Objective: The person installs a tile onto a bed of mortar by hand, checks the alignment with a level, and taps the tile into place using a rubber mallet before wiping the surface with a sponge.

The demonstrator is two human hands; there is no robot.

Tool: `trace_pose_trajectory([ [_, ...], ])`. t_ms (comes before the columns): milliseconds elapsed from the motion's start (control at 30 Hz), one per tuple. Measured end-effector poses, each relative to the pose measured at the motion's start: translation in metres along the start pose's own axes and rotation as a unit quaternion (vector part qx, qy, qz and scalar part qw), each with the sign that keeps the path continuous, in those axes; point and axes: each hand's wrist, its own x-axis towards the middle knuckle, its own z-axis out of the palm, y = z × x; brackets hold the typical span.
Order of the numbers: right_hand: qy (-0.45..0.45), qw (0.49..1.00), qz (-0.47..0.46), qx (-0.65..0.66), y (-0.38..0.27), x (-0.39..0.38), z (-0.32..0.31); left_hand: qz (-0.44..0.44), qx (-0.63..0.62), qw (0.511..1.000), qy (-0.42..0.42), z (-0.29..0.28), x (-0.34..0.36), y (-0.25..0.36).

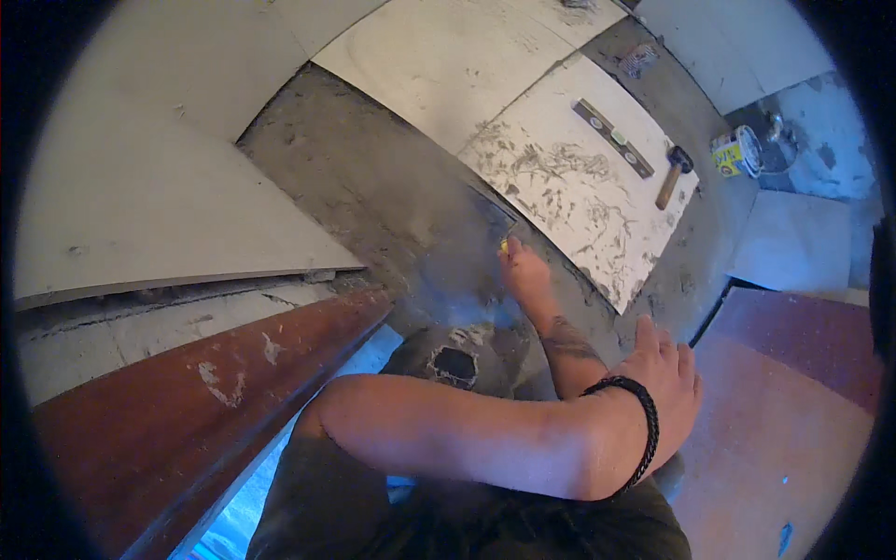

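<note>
My left forearm crosses in front of me to the right. My left hand (665, 378), back up with a dark braided bracelet (651, 420) at its wrist, has its fingers stretched out over my right arm. Further forward, my right hand (525, 273) is closed on a small yellow thing (505, 246), mostly hidden in the fist. That hand is low over the grey mortar bed (373, 163), close to the edge of a large pale tile (579, 201) smeared with mortar. On this tile lie a spirit level (612, 138) and a mallet (674, 175) with a dark head and wooden handle.
Another pale tile (448, 61) adjoins at the far side. A large tile (159, 205) lies at left, its near edge raised beside a reddish-brown board (215, 373). A bucket (736, 153) stands at far right. A reddish panel (784, 401) lies at the right.
</note>
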Motion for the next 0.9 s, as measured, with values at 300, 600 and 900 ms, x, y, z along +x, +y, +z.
trace_pose_trajectory([
  [300, -0.051, 0.997, 0.049, 0.035, -0.052, 0.058, 0.010, -0.031, -0.034, 0.999, 0.024, 0.004, 0.001, -0.017],
  [600, -0.085, 0.993, 0.076, 0.023, -0.061, 0.082, 0.011, -0.048, -0.041, 0.998, 0.023, 0.003, 0.001, -0.027],
  [900, -0.109, 0.993, -0.044, 0.012, -0.053, 0.065, 0.024, -0.038, -0.038, 0.998, -0.013, 0.004, 0.005, -0.025],
])
